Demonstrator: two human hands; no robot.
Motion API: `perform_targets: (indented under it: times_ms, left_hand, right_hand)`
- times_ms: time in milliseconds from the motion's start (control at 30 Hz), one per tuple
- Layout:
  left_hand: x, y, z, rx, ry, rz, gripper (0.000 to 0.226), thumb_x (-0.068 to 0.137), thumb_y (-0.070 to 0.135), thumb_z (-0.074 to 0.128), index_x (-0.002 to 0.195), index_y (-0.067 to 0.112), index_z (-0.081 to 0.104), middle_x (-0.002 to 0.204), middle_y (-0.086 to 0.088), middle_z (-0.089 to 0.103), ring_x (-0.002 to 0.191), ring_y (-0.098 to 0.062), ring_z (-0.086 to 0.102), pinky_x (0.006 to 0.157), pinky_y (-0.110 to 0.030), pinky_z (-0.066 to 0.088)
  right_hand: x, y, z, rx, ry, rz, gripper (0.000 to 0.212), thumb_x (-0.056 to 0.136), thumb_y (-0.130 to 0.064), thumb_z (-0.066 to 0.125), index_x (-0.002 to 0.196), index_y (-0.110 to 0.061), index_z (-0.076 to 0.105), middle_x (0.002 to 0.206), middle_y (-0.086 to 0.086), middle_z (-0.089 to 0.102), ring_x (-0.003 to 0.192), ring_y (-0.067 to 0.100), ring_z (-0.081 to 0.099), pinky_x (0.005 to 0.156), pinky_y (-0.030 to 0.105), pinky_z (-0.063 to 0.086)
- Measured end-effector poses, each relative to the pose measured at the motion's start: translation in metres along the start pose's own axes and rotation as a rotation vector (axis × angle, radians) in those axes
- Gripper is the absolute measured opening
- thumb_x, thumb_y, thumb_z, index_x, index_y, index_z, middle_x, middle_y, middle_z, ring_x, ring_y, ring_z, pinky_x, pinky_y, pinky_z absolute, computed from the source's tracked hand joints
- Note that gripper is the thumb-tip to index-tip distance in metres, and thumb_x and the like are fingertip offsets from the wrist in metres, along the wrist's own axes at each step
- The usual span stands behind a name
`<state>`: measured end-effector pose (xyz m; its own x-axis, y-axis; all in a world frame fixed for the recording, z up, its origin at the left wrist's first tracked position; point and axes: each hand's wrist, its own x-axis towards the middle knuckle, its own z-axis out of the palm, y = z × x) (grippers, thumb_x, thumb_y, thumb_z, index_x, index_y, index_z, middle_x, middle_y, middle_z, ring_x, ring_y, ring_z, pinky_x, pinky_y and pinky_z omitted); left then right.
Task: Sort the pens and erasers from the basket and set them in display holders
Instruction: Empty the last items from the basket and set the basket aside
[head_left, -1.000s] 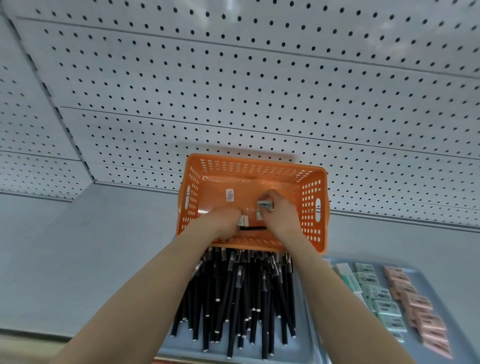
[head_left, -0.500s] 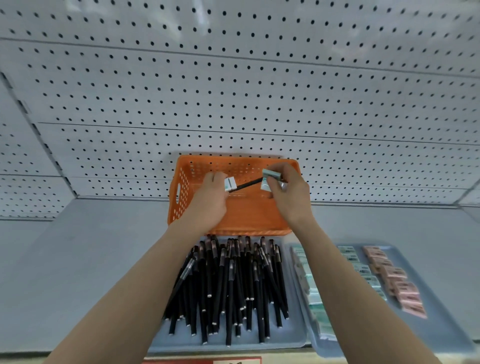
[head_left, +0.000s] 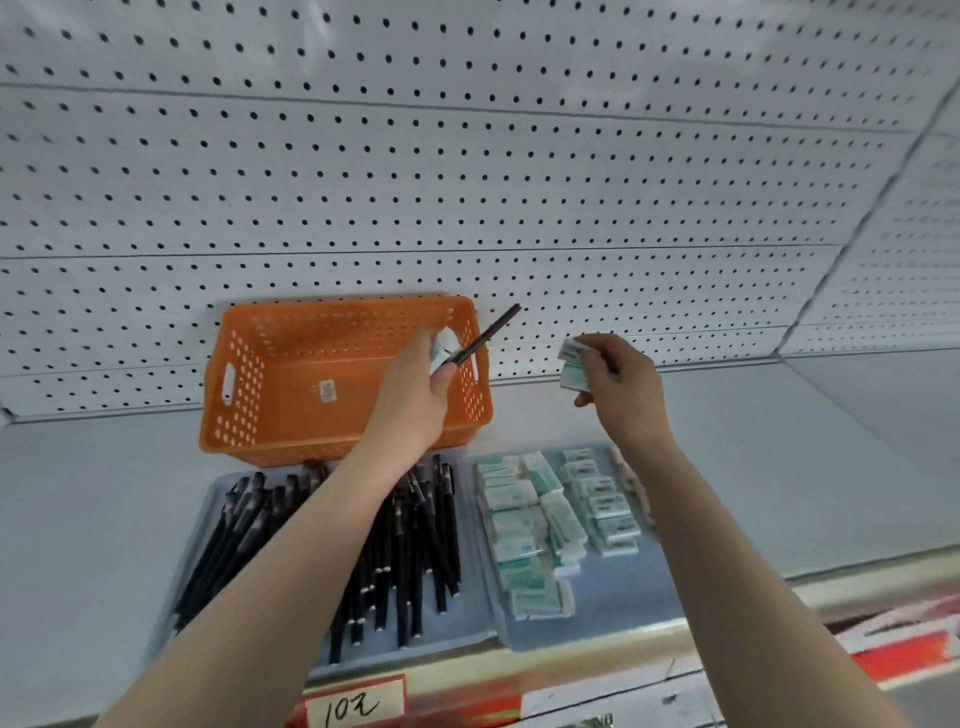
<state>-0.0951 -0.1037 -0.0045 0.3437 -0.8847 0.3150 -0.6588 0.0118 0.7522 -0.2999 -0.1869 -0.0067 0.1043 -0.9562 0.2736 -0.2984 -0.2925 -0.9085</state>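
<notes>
A black pen (head_left: 488, 335) and a white eraser (head_left: 444, 351) sit pinched together in the left hand (head_left: 415, 389), fingers curled, above the right end of the orange basket (head_left: 291, 374). Right of the basket, the right hand (head_left: 618, 387) grips two green-and-white erasers (head_left: 571, 364). Nearer lie the pen tray (head_left: 208, 501), heaped with black pens (head_left: 415, 545), and the eraser tray (head_left: 613, 597) on its right. The pegboard (head_left: 467, 182) stands behind.

A white price tag (head_left: 353, 702) on the shelf edge (head_left: 597, 656) bears a handwritten "10" and a character like 元; the sticker (head_left: 327, 391) inside the orange basket (head_left: 244, 415) and the print on the erasers (head_left: 519, 519) are too blurred to read
</notes>
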Motion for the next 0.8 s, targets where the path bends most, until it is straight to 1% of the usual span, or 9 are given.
perform_targets:
  times_ms: [67, 100, 200, 267, 300, 367, 467, 633, 800]
  left_hand:
    - [-0.004, 0.014, 0.021, -0.028, -0.005, -0.001, 0.028, 0.101, 0.018, 0.049, 0.129, 0.018, 0.049, 0.092, 0.004, 0.058, 0.075, -0.011, 0.057, 0.059, -0.021, 0.038]
    - [-0.005, 0.021, 0.032, -0.052, -0.011, -0.012, 0.027, 0.101, 0.017, 0.049, 0.128, 0.019, 0.05, 0.089, 0.004, 0.059, 0.072, -0.006, 0.057, 0.056, -0.019, 0.038]
    - [-0.011, 0.044, 0.069, -0.168, -0.057, -0.073, 0.024, 0.102, 0.013, 0.046, 0.124, 0.019, 0.053, 0.092, 0.002, 0.063, 0.07, 0.004, 0.061, 0.061, -0.01, 0.043]
    - [-0.015, 0.057, 0.092, -0.247, -0.085, -0.129, 0.025, 0.102, 0.011, 0.044, 0.126, 0.014, 0.053, 0.098, 0.0, 0.065, 0.076, -0.004, 0.067, 0.072, -0.017, 0.052]
    - [-0.017, 0.064, 0.103, -0.281, -0.086, -0.167, 0.024, 0.102, 0.011, 0.044, 0.125, 0.013, 0.053, 0.097, -0.001, 0.066, 0.076, -0.007, 0.068, 0.071, -0.019, 0.055]
    - [-0.021, 0.076, 0.123, -0.3, -0.071, -0.24, 0.018, 0.102, 0.01, 0.043, 0.118, 0.012, 0.052, 0.091, -0.004, 0.067, 0.071, -0.009, 0.068, 0.06, -0.011, 0.05]
    - [-0.028, 0.089, 0.143, -0.294, -0.076, -0.293, 0.012, 0.101, 0.015, 0.045, 0.113, 0.011, 0.048, 0.081, -0.007, 0.065, 0.06, -0.009, 0.063, 0.052, -0.011, 0.044]
    - [-0.035, 0.09, 0.156, -0.298, -0.122, -0.325, 0.014, 0.093, 0.031, 0.058, 0.093, 0.021, 0.048, 0.069, 0.0, 0.052, 0.054, -0.012, 0.048, 0.058, -0.029, 0.041]
    - [-0.034, 0.092, 0.148, -0.333, -0.106, -0.35, 0.018, 0.09, 0.034, 0.063, 0.092, 0.019, 0.054, 0.069, -0.001, 0.058, 0.054, -0.014, 0.054, 0.057, -0.03, 0.045]
  right_hand:
    - [0.002, 0.014, -0.024, 0.026, -0.026, 0.062, 0.023, 0.098, -0.008, 0.047, 0.099, -0.021, 0.067, 0.093, 0.004, 0.07, 0.059, 0.012, 0.062, 0.064, 0.035, 0.057]
    - [0.003, 0.021, -0.036, 0.06, -0.04, 0.106, 0.024, 0.098, -0.007, 0.047, 0.099, -0.021, 0.067, 0.096, 0.007, 0.069, 0.064, 0.015, 0.063, 0.063, 0.034, 0.056]
    - [0.005, 0.045, -0.076, 0.167, -0.13, 0.267, 0.022, 0.098, -0.006, 0.05, 0.111, -0.008, 0.067, 0.104, 0.014, 0.067, 0.079, 0.02, 0.065, 0.059, 0.023, 0.054]
    - [0.007, 0.059, -0.098, 0.198, -0.208, 0.341, 0.024, 0.099, -0.006, 0.05, 0.117, -0.005, 0.066, 0.109, 0.016, 0.067, 0.084, 0.021, 0.065, 0.059, 0.021, 0.054]
    - [0.008, 0.064, -0.107, 0.209, -0.24, 0.361, 0.025, 0.099, -0.006, 0.051, 0.118, -0.005, 0.065, 0.109, 0.015, 0.068, 0.086, 0.02, 0.066, 0.06, 0.022, 0.054]
    - [0.011, 0.073, -0.123, 0.238, -0.292, 0.381, 0.023, 0.099, -0.007, 0.052, 0.117, -0.006, 0.066, 0.105, 0.012, 0.07, 0.084, 0.017, 0.067, 0.06, 0.023, 0.055]
    - [0.016, 0.081, -0.137, 0.259, -0.348, 0.382, 0.02, 0.098, -0.008, 0.053, 0.112, -0.007, 0.068, 0.104, 0.012, 0.07, 0.085, 0.017, 0.066, 0.062, 0.025, 0.056]
    - [0.019, 0.086, -0.147, 0.242, -0.378, 0.38, 0.012, 0.096, -0.013, 0.06, 0.101, -0.012, 0.07, 0.098, 0.01, 0.071, 0.082, 0.017, 0.065, 0.063, 0.025, 0.056]
    - [0.015, 0.086, -0.146, 0.231, -0.384, 0.349, 0.013, 0.094, -0.018, 0.064, 0.102, -0.012, 0.072, 0.092, 0.004, 0.074, 0.075, 0.009, 0.065, 0.062, 0.022, 0.055]
